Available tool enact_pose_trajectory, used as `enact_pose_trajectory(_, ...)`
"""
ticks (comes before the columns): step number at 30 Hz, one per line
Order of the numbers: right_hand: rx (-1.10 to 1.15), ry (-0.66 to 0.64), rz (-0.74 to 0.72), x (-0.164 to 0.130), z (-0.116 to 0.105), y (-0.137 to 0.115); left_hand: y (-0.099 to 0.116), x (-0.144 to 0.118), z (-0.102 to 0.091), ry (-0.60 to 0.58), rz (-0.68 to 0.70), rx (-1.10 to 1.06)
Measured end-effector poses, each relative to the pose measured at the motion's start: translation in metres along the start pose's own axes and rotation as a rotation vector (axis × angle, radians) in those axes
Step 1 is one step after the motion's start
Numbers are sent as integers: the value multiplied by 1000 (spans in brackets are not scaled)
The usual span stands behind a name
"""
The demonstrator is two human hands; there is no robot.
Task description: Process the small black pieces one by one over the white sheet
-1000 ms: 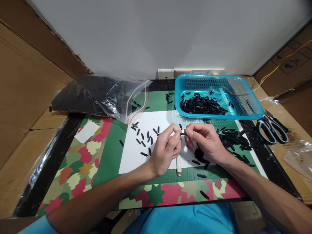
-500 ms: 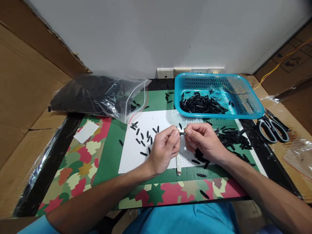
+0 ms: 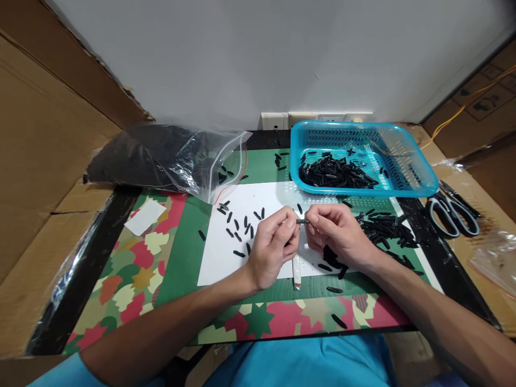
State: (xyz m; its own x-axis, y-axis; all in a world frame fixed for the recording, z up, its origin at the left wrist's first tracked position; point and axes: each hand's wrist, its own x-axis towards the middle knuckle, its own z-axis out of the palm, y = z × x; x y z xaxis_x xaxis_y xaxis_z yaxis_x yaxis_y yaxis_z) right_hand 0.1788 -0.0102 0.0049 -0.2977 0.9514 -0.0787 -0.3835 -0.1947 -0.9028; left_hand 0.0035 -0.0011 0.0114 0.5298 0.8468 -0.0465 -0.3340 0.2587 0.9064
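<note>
Spreading across most of the desk, the patterned mat (image 3: 133,269) is carrying a white sheet (image 3: 226,258) on which everything small is lying. The clear zip bag (image 3: 169,158) of dark stock is slumping at the far left with its mouth gaping toward the sheet, and a few bits are already sitting just outside it; a nudge from the left forearm would probably be sending more sliding out. The blue basket (image 3: 419,177) is standing at the far right holding a heap of black pieces, and the loose pile (image 3: 382,228) beside the right wrist is lying close enough that a sweep of that wrist could be scattering it off the mat's edge. The scissors (image 3: 451,215) are resting well apart, past the basket's near corner. A pale stick-like tool (image 3: 296,271) is poking out below and between the two hands, and who or what is gripping it is not showing. The scattered pieces (image 3: 239,231) are dotting the sheet to the left of the hands.

The left hand (image 3: 272,250) and the right hand (image 3: 342,239) are meeting above the sheet's middle, each pinching one end of a small black piece (image 3: 302,221) between thumb and forefinger. Both grips are looking closed down tight on it, with the other fingers curled under. With so little of the piece showing between the fingertips, it could be slipping and dropping among the look-alike bits below.
</note>
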Motion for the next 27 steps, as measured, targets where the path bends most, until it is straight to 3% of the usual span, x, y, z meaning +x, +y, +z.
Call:
enact_pose_trajectory(14, -27, -20, -47, -1, -4, 1, -7, 0, -2, -18, 37, 67)
enact_pose_trajectory(21, -383, -2, -142, -4, 4, -7, -5, 1, -2, 12, 19, 85)
enact_pose_trajectory(23, -593, 94, -278, -6, 4, -7, -4, 1, -3, 5, 3, 86)
enact_pose_trajectory(27, -1244, 406, -877, -10, -10, -12, -2, 2, -3, 19, -15, 67)
